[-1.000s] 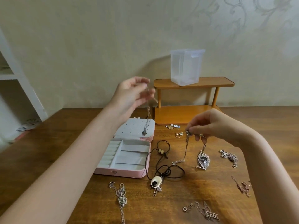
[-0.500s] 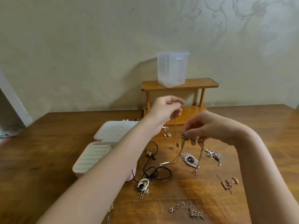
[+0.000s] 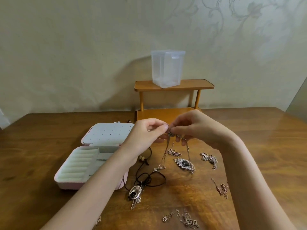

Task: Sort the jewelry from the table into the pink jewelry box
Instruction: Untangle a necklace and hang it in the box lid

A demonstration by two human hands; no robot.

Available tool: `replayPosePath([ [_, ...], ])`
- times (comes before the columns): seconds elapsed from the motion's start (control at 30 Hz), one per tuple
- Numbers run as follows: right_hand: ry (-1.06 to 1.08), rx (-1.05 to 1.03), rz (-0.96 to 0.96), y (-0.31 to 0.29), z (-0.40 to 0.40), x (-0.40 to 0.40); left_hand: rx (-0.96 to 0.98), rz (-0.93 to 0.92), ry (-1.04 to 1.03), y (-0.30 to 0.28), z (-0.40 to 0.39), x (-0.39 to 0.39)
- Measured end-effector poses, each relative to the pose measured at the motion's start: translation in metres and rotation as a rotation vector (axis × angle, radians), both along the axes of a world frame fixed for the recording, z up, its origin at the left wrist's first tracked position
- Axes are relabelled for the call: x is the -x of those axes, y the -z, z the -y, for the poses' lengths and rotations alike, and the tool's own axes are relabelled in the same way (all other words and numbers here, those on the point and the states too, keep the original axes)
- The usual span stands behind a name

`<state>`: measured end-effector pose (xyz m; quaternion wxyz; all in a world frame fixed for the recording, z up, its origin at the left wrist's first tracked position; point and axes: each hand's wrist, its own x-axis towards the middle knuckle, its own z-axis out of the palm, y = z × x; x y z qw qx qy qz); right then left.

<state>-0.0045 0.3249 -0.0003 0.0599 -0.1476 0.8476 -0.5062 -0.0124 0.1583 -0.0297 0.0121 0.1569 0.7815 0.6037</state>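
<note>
The pink jewelry box (image 3: 69, 183) lies open on the left of the wooden table, its dotted lid (image 3: 108, 133) folded back. My left hand (image 3: 147, 135) and my right hand (image 3: 194, 128) meet above the table middle, both pinching the top of a thin silver chain (image 3: 164, 155). The chain hangs down to a feather pendant with a dark stone (image 3: 184, 164) and a small bar clasp (image 3: 159, 168) on the table. A small oval pendant (image 3: 174, 153) dangles below my fingers.
A black cord necklace with an oval pendant (image 3: 135, 191) lies right of the box. Other silver pieces (image 3: 209, 159) (image 3: 221, 188) (image 3: 186, 220) are scattered front and right. A small wooden two-tier shelf (image 3: 174, 85) with a clear plastic container (image 3: 167, 68) stands at the wall.
My left hand came down from above the box and moved right to meet my right hand at the chain. The camera view shifted right, and the feather pendant now lies on the table.
</note>
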Motion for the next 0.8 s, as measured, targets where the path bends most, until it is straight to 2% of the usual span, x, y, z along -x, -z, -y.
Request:
replayPosePath([
  [0.2,-0.009,0.036,0.003,0.004,0.007,0.003,0.018,-0.033,-0.073,0.004,0.01,-0.001],
  [0.4,-0.003,0.141,0.043,0.004,0.005,0.004,-0.071,-0.075,-0.05,0.006,0.008,0.001],
  [0.67,-0.011,0.073,0.008,0.006,0.003,0.005,-0.244,0.121,0.042,0.01,0.007,0.005],
  [0.73,-0.016,0.011,-0.012,0.007,0.005,0.005,-0.162,0.073,0.008,0.011,0.005,0.004],
  [0.8,-0.007,-0.083,-0.037,0.008,0.008,0.006,0.021,-0.076,-0.045,0.012,0.003,0.002],
])
